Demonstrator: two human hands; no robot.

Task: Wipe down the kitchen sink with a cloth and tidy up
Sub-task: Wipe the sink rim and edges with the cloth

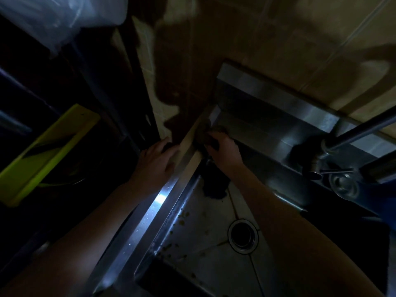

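I count two hands: the left hand [157,160] just toward nine o'clock from the middle, and the right hand [225,150] just toward three o'clock. Two bare forearms [267,200] come in from six o'clock. There is one steel sink [150,211], with one drain [243,235] at five o'clock. One dark cloth [211,136] lies near the centre, under the right hand. One tap [334,155] stands at three o'clock, with one round metal piece [344,186] just below it. There is one yellow-green board [49,151] at nine o'clock and one clear plastic bag [64,18] at eleven o'clock. Brown specks [182,219] dot the sink floor, too many and too small to number
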